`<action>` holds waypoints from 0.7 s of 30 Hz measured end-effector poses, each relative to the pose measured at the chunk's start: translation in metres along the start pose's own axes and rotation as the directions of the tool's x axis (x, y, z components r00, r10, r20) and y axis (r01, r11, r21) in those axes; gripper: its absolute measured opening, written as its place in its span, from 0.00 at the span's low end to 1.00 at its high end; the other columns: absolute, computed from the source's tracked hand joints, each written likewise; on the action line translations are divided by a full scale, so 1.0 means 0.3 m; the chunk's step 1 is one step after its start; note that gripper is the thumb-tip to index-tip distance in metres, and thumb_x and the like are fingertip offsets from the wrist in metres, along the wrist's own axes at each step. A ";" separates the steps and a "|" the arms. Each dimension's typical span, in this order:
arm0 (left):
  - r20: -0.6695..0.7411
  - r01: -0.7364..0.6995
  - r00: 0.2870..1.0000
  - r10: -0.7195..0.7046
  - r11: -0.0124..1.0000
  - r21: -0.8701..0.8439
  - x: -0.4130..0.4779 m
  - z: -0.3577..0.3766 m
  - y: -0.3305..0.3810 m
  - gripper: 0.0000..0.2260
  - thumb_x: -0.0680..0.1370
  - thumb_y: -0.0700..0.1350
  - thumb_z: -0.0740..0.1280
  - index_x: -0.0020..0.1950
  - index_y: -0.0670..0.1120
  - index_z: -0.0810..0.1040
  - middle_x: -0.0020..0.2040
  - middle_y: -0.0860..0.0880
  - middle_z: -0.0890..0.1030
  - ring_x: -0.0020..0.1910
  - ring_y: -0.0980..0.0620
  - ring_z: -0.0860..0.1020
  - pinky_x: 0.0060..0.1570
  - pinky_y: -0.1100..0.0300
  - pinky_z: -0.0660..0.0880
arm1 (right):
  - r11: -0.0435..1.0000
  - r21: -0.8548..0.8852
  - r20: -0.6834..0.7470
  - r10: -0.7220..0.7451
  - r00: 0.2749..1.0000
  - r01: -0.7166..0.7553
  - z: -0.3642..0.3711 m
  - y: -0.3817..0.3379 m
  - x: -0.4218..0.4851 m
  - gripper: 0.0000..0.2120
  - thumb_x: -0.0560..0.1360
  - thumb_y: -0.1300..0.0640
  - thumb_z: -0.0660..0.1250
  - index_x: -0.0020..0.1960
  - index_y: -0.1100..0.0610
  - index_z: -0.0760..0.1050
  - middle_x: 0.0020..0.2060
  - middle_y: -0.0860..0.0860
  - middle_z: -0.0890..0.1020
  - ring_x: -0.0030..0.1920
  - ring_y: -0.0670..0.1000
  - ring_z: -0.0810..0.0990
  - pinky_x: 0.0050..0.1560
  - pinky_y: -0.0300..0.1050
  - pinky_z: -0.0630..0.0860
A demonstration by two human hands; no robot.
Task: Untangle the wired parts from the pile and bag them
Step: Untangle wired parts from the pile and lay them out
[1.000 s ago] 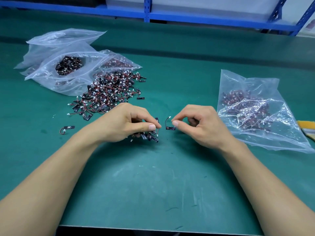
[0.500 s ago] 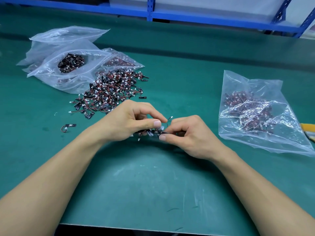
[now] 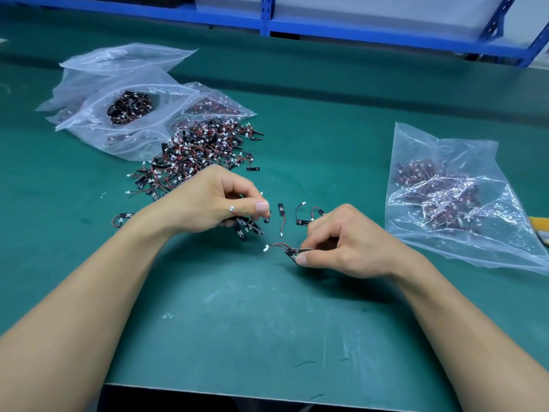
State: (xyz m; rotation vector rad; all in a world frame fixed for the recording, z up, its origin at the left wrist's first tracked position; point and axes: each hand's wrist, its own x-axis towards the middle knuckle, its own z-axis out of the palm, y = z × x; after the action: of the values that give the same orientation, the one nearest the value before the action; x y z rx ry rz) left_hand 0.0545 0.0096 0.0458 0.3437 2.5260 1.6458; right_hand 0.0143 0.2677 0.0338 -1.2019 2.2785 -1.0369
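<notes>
Head view: left hand (image 3: 205, 203) clutches a bunch of wired parts (image 3: 248, 228), mostly hidden under its curled fingers (image 3: 237, 185); right hand (image 3: 350, 248) pinches one part (image 3: 292, 252), wire (image 3: 277, 244) sticking free; pile (image 3: 202, 150) lies behind

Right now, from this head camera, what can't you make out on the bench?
All in the head view:
- Bunch of parts gripped by the left hand: its fingers cover most of it, so no count.
- Single part pinched by the right hand: markings too small.
- Contents of the right-side bag: blurred by crinkled, shiny plastic.
- Yellow object: cut off by the right edge.
</notes>
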 end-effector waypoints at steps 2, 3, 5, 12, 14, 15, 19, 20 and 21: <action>-0.076 -0.019 0.997 0.019 1.000 -0.006 0.004 -0.007 0.001 0.08 0.71 0.55 0.71 0.40 0.51 0.86 0.33 0.49 0.82 0.28 0.57 0.72 0.27 0.67 0.71 | 1.000 -0.023 0.013 -0.003 1.000 0.003 0.014 -0.001 0.004 0.08 0.73 0.54 0.75 0.37 0.56 0.84 0.27 0.41 0.76 0.30 0.44 0.71 0.34 0.37 0.67; -0.113 -0.032 0.993 0.032 0.999 -0.002 0.005 -0.009 0.000 0.09 0.71 0.55 0.71 0.40 0.51 0.86 0.33 0.49 0.82 0.28 0.57 0.72 0.27 0.67 0.71 | 0.999 -0.036 0.018 -0.003 1.000 0.004 0.023 -0.002 0.007 0.09 0.73 0.53 0.76 0.37 0.56 0.84 0.27 0.42 0.76 0.30 0.44 0.72 0.34 0.35 0.66; -0.164 -0.058 0.985 0.060 0.998 0.015 0.007 -0.012 -0.002 0.10 0.72 0.55 0.71 0.40 0.50 0.86 0.33 0.49 0.82 0.29 0.59 0.72 0.27 0.68 0.71 | 0.997 -0.074 0.026 -0.005 1.000 0.007 0.040 -0.006 0.015 0.11 0.73 0.50 0.76 0.37 0.56 0.84 0.26 0.43 0.76 0.29 0.44 0.71 0.33 0.35 0.66; -0.242 -0.080 0.967 0.084 0.996 0.027 0.009 0.001 0.003 0.11 0.72 0.55 0.70 0.41 0.49 0.85 0.33 0.48 0.82 0.29 0.56 0.70 0.27 0.68 0.70 | 0.996 -0.088 -0.063 -0.029 0.998 0.024 0.026 -0.008 0.013 0.09 0.75 0.49 0.73 0.39 0.52 0.86 0.28 0.39 0.76 0.30 0.44 0.72 0.33 0.32 0.64; -0.261 -0.083 0.961 0.086 0.996 0.022 0.009 0.004 0.007 0.10 0.72 0.55 0.70 0.40 0.50 0.85 0.32 0.50 0.81 0.28 0.57 0.69 0.27 0.69 0.69 | 0.997 -0.078 -0.103 -0.022 0.994 0.014 0.024 -0.002 0.012 0.10 0.75 0.51 0.74 0.38 0.53 0.85 0.27 0.40 0.76 0.30 0.44 0.71 0.33 0.32 0.64; -0.270 -0.087 0.959 0.087 0.996 0.015 0.009 0.004 0.009 0.10 0.72 0.55 0.70 0.38 0.50 0.85 0.31 0.51 0.81 0.27 0.58 0.69 0.27 0.69 0.69 | 0.997 -0.073 -0.124 -0.019 0.992 0.010 0.024 0.001 0.012 0.10 0.75 0.51 0.74 0.37 0.54 0.84 0.27 0.40 0.76 0.30 0.44 0.71 0.33 0.33 0.64; -0.292 -0.109 0.951 0.099 0.994 -0.018 0.007 0.012 0.024 0.10 0.72 0.53 0.69 0.37 0.50 0.84 0.31 0.52 0.81 0.27 0.58 0.70 0.26 0.69 0.68 | 0.999 -0.052 -0.219 -0.026 0.975 0.015 0.027 -0.002 0.013 0.09 0.74 0.51 0.74 0.37 0.55 0.85 0.27 0.44 0.77 0.29 0.44 0.71 0.33 0.34 0.65; -0.288 -0.115 0.952 0.102 0.993 -0.029 0.007 0.018 0.027 0.10 0.73 0.53 0.69 0.37 0.49 0.84 0.31 0.52 0.81 0.27 0.58 0.70 0.26 0.69 0.68 | 0.999 -0.044 -0.243 -0.035 0.969 0.025 0.029 -0.007 0.014 0.09 0.73 0.50 0.74 0.38 0.55 0.85 0.28 0.44 0.78 0.28 0.44 0.70 0.33 0.33 0.64; -0.277 -0.122 0.955 0.105 0.992 -0.044 0.008 0.030 0.031 0.10 0.73 0.53 0.69 0.38 0.48 0.84 0.31 0.52 0.81 0.28 0.56 0.70 0.26 0.68 0.68 | 0.999 -0.035 -0.265 -0.045 0.963 0.037 0.033 -0.014 0.016 0.09 0.72 0.49 0.74 0.38 0.54 0.85 0.28 0.42 0.77 0.28 0.44 0.70 0.33 0.32 0.63</action>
State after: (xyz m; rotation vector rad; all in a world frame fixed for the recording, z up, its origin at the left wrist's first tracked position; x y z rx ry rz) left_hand 0.0552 0.0216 0.0506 0.2758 2.6878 1.9318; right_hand 0.0199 0.2579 0.0304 -1.1874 2.4865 -1.2512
